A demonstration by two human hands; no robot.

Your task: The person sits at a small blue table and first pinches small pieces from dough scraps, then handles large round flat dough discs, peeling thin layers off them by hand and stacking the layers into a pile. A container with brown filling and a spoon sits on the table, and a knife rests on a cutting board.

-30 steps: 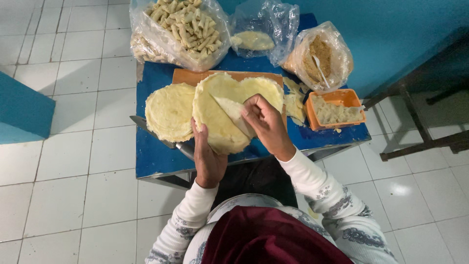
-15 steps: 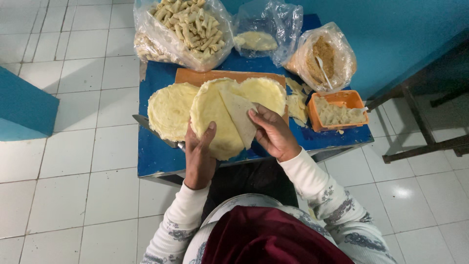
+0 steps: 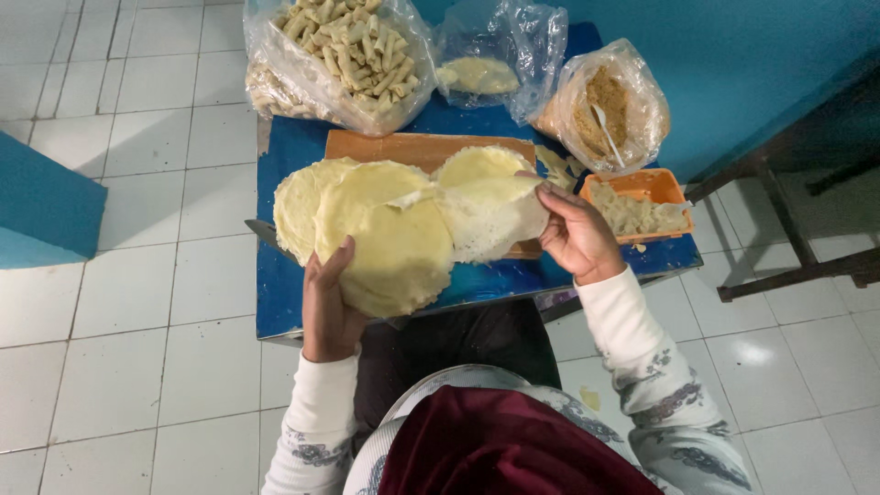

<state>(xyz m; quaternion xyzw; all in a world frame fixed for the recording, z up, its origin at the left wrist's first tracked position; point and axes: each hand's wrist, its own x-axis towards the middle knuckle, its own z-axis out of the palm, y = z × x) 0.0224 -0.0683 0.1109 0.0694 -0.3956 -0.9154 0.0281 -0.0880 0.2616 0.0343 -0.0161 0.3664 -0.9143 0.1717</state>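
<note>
Low in the frame's centre, the left hand [image 3: 328, 307] cups a stack of pale yellow wrappers [image 3: 390, 243] from beneath, fingers curled round its near edge; right of centre, the right hand [image 3: 576, 236] pinches the edge of one thin wrapper [image 3: 488, 215], partly lifted off the stack. Behind them an orange cutting board [image 3: 403, 147] lies on the blue table [image 3: 280, 284]; an orange tub [image 3: 642, 203] of filling sits at right; along the top, a bag of rolled sticks [image 3: 344, 55], a clear bag [image 3: 495, 55], a bag of crumbs [image 3: 605, 105].

The bag of rolls [image 3: 335, 55] is cut off at the top edge; the right hand's [image 3: 577, 234] fingertips hide behind the wrapper [image 3: 490, 215].
</note>
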